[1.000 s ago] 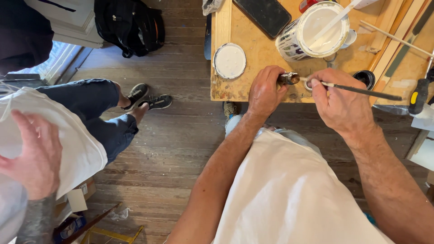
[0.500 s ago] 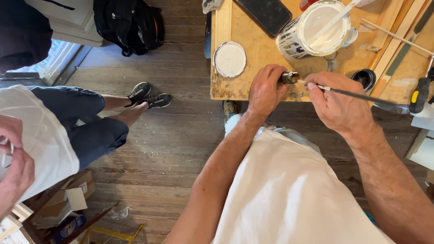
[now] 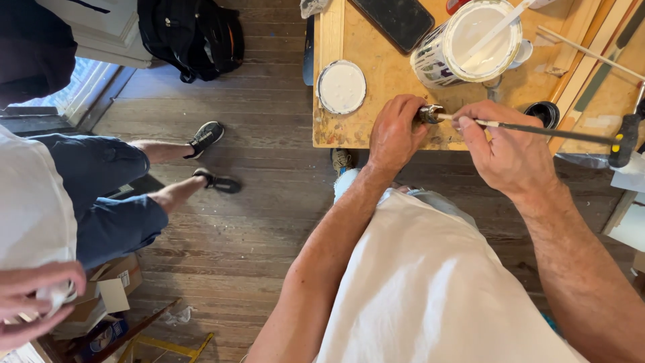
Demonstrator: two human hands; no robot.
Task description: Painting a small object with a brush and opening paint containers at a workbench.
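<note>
Dark, worn floorboards [image 3: 255, 202] run under everything, and a paint-smeared wooden worktable [image 3: 376, 74] juts in from the top right. Nearest the camera, the person's white shirt [image 3: 430, 289] fills the lower frame, both bare forearms reaching up to the table's front edge. The left hand [image 3: 393, 134] is closed around a small metal fitting [image 3: 430, 113], of which only the shiny end shows past the fingers. The right hand [image 3: 507, 144] is pinched shut on a thin rod-like tool [image 3: 537, 129]; its pale tip meets the fitting and its dark shaft runs off right to a black knob [image 3: 626, 138]. Just beyond the hands, a round lid [image 3: 341, 86] coated in white paint lies on the table. Farther back stands an open paint can [image 3: 470, 40] of white paint with a stir stick [image 3: 500, 27] leaning in it, and a dark slab [image 3: 400, 20] beside it. At left, another person in blue shorts [image 3: 107, 195] and black shoes sits, hands [image 3: 33, 296] clutching white cloth. A black backpack [image 3: 195, 33] rests by the far wall.
</note>
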